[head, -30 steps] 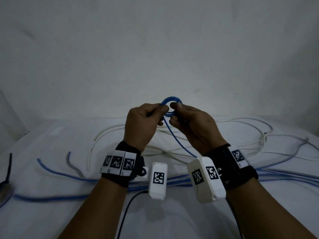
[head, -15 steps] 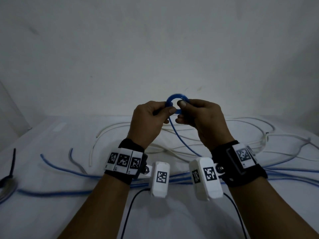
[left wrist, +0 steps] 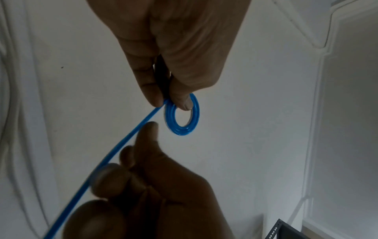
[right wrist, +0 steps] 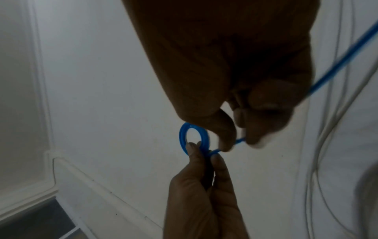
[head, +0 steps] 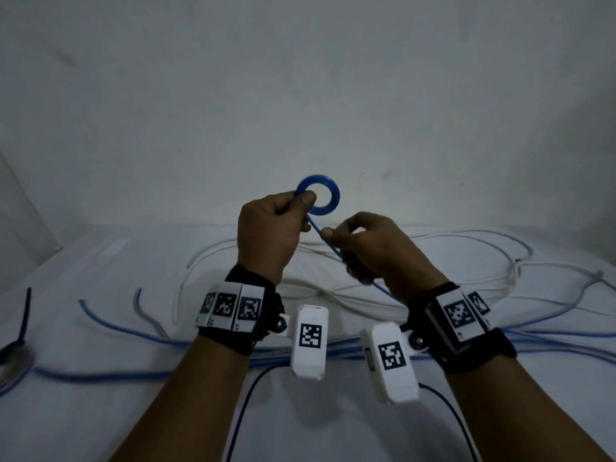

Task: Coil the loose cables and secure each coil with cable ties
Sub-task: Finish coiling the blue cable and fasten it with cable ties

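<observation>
Blue cable [head: 328, 245]: its end is wound into a small flat coil [head: 320, 199], held up in the air above the white table [head: 100, 411], in front of the wall. Left hand [head: 266, 235] pinches the coil's rim between thumb and forefinger, other fingers curled in. Right hand [head: 376, 248] sits just below and beside it, thumb and curled fingers closed round the free strand where it leaves the coil. Strand runs taut between the two hands, then down to the table.

Risks, as judgement: coil is only a few tight turns held by one pinch point, so if the left thumb slips the springy turns likely pop open. Right hand pulling too hard along the strand could drag the coil out of the pinch or tilt it. Long tail lies among the white cables [head: 416, 261] and other blue runs, so it may snag while being fed. No tie on this coil yet.

Materials: blue cable is thin, smooth, glossy plastic jacket, round section; coil is a neat ring with open centre, turns side by side like a washer. White cables are thicker, matte, in loose loops. A dark cable tie [head: 25, 315] lies at far left next to a bundled grey coil [head: 13, 365], partly out of frame. Table cover looks plain and soft. Wrist views are dim, right fingers blurred.
</observation>
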